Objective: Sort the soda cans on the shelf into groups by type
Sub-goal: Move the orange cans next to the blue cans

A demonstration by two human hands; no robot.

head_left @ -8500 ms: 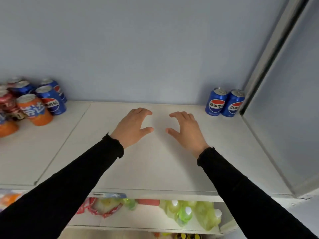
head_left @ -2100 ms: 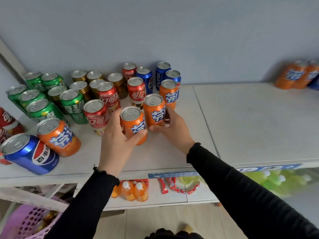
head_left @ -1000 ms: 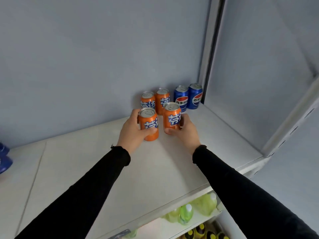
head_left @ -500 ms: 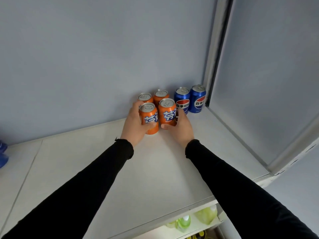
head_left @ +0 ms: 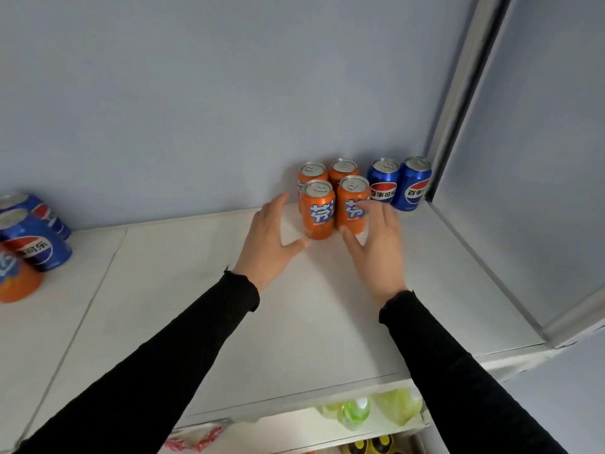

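Several orange cans stand in a tight block at the back right of the white shelf (head_left: 294, 322). The front pair are the left orange can (head_left: 318, 211) and the right orange can (head_left: 351, 204); two more stand behind them against the wall. Two blue Pepsi cans (head_left: 397, 185) stand to their right in the corner. My left hand (head_left: 270, 239) hovers open just left of the front left can, apart from it. My right hand (head_left: 376, 237) is open in front of the right orange can, fingers by its right side.
At the far left edge stand two more blue Pepsi cans (head_left: 32, 244) and part of an orange can (head_left: 16, 283). A grey side panel (head_left: 523, 191) closes the shelf on the right. Below the shelf, green bottles (head_left: 357, 412) and red packets (head_left: 196, 442) lie on a lower shelf.
Both hands have let go of the two front orange cans, which now stand in front of the back pair. The hands have opened and drawn back slightly.
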